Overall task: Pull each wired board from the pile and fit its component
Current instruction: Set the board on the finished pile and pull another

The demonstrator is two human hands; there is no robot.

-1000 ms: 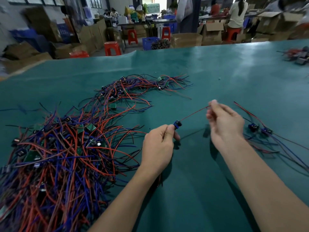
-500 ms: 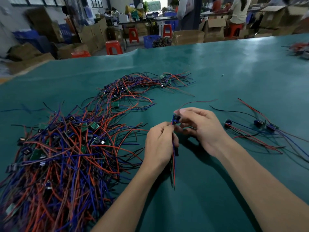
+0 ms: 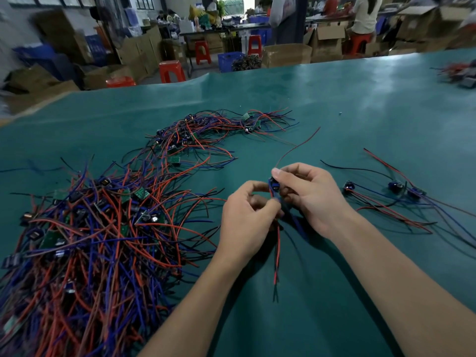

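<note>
Both hands meet over the green table mat (image 3: 360, 292). The right hand (image 3: 313, 199) pinches a small blue component (image 3: 274, 186) between thumb and forefinger, and the left hand (image 3: 247, 222) curls its fingers round the red and blue wires (image 3: 277, 249) that hang from it. A large pile of wired boards (image 3: 85, 228) lies to the left. A few wired boards (image 3: 396, 191) lie apart on the right. Red stools (image 3: 172, 71) and cardboard boxes (image 3: 287, 54) stand beyond the table.

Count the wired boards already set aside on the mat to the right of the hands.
3: one nearest the right hand at, one farther right at, and the last just beyond it at. Their tangled wires could hide another.
</note>
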